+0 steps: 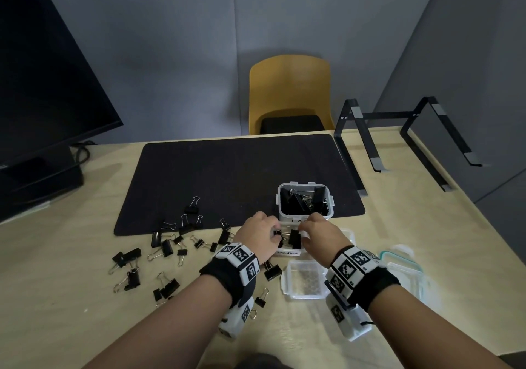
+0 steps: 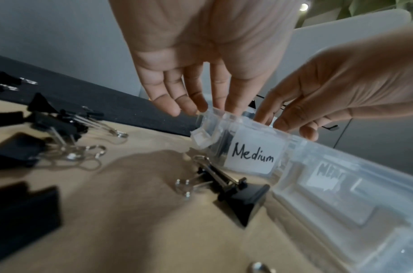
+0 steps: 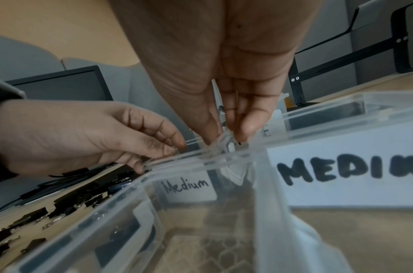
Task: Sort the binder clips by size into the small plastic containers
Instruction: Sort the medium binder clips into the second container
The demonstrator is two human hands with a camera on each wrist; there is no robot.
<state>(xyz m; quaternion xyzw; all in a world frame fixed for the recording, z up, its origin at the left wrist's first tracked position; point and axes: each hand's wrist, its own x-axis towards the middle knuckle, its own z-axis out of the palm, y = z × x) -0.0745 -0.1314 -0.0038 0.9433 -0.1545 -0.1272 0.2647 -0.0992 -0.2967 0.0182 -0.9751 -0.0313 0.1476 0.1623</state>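
Both hands are over the clear container labelled "Medium" [image 1: 289,247] near the front of the desk [image 1: 85,311] — the left hand [image 1: 257,233] pinches a binder clip [image 1: 277,233] at its rim, while the right hand [image 1: 320,232] has its fingertips [image 3: 245,129] down on the container edge; whether that grip holds anything cannot be told. A second container [image 1: 306,200] on the black mat [image 1: 227,169] holds larger clips, an empty one [image 1: 304,281] sits nearest — loose clips [image 1: 159,254] lie scattered to the left

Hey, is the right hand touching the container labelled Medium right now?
Touching. The right wrist view shows the right hand with fingertips pressed on the Medium container rim.
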